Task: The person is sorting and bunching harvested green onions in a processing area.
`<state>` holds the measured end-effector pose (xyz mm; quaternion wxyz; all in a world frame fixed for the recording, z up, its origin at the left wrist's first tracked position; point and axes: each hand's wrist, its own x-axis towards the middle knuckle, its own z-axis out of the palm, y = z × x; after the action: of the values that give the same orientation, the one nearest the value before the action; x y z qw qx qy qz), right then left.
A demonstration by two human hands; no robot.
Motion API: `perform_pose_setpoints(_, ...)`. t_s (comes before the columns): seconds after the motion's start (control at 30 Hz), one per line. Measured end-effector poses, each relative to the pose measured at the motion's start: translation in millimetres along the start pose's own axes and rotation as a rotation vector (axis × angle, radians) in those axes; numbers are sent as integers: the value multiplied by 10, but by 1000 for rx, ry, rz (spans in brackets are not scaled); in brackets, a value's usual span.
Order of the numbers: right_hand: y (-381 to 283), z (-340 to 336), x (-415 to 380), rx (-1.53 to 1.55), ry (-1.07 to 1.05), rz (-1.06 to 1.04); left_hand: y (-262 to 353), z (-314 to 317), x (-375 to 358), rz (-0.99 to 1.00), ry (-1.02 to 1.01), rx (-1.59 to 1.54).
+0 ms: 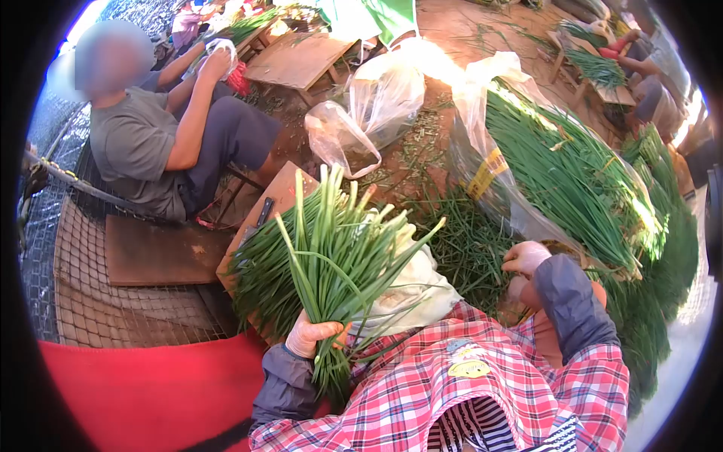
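The left hand (pixel 310 336), gloved, has its fingers wrapped tight around a bunch of chives (pixel 331 256), held upright and fanning out above a wooden board (pixel 280 197) with a knife (pixel 260 215) on it. The right hand (pixel 524 258), also gloved, is curled at the edge of a large chive heap (pixel 572 177) lying in clear plastic; whether it grips any stalks cannot be told. A seated person (pixel 158 143) works at the upper left.
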<state>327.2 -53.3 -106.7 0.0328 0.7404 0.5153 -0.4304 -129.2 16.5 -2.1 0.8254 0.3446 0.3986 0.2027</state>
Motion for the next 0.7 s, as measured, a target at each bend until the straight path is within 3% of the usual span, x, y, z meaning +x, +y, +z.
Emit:
perform_pose_setpoints(0.03, -55, 36, -28, 177, -133, -66, -3, 20, 39, 34, 29, -19)
perform_pose_setpoints(0.1, -566, -14, -322, 390, -456, 45, -43, 86, 110, 104, 84, -66)
perform_pose_setpoints(0.17, -738, 105, -377, 510, -565, -31, -62, 103, 160, 76, 56, -92)
perform_pose_setpoints(0.23, -865, 203, -409, 791, -495, -215, -35, 172, 197, 39, 20, -112)
perform_pose_setpoints(0.3, -961, 322, -339, 1119, -246, -156, -20, 209, 224, 6, -39, -55)
perform_pose_setpoints(0.4, -1184, -7, -459, 1176, 68, -252, 15, 356, 268, 48, -11, -26)
perform_pose_setpoints(0.47, -1433, -340, -585, 1077, 287, -383, 9, 419, 259, 59, -8, -68)
perform_pose_setpoints(0.5, -1571, -506, -638, 1012, 294, -471, -20, 401, 250, 54, -9, -76)
perform_pose_setpoints(0.63, -1869, -661, -374, 209, 246, -527, -30, 405, 274, 49, 12, -47)
perform_pose_setpoints(0.67, -1907, -634, -293, 100, 170, -548, -22, 416, 263, 45, 33, -29)
perform_pose_setpoints(0.7, -1899, -517, -201, 217, 230, -683, -19, 399, 255, 37, 31, -15)
